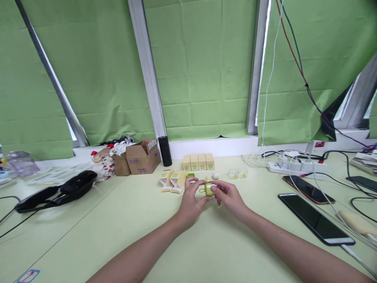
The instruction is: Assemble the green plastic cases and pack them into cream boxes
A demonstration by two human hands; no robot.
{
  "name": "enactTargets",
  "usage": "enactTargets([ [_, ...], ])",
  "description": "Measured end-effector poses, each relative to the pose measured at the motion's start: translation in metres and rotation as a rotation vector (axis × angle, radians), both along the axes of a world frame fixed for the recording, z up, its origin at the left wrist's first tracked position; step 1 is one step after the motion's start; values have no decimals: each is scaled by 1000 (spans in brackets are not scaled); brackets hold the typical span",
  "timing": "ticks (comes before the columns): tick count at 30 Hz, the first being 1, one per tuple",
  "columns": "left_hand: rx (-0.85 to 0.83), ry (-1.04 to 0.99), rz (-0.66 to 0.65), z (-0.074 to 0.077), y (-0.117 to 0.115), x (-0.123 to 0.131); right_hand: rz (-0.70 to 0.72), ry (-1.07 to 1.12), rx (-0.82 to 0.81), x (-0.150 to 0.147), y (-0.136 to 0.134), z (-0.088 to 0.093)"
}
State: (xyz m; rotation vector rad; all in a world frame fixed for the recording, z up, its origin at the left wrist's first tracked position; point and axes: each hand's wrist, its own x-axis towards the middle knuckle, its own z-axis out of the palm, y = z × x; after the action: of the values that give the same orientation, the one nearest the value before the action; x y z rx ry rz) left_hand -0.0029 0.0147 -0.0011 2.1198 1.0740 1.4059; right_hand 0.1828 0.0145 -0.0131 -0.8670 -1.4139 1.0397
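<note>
My left hand [191,198] and my right hand [228,196] meet over the pale green table [132,228], both pinching a small green piece [209,189] between their fingertips. Just beyond them lie a second small green piece [191,175], a small white piece [216,175] and two unfolded cream cartons [172,181]. A row of several small cream boxes [198,162] stands behind those, near the window ledge. Two small clear containers [237,173] with yellow bits sit to the right of the row.
At the back left stand a brown cardboard box [143,156], a black cylinder [165,151] and a patterned bag [103,167]. A black strap device [55,192] lies at left. Two phones [315,218] [308,189], a power strip [290,167] and cables fill the right.
</note>
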Motion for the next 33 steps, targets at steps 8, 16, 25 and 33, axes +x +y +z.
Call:
enactTargets([
  [8, 254, 159, 146, 4, -9, 4, -77, 133, -14, -7, -5, 6],
  [16, 250, 177, 40, 2, -13, 5, -16, 154, -64, -13, -15, 8],
  [25, -171, -254, -189, 7, -5, 7, -249, -249, 288, -3, -19, 12],
  [33, -349, -396, -363, 7, -5, 11, -288, -602, 756, 2, -14, 3],
])
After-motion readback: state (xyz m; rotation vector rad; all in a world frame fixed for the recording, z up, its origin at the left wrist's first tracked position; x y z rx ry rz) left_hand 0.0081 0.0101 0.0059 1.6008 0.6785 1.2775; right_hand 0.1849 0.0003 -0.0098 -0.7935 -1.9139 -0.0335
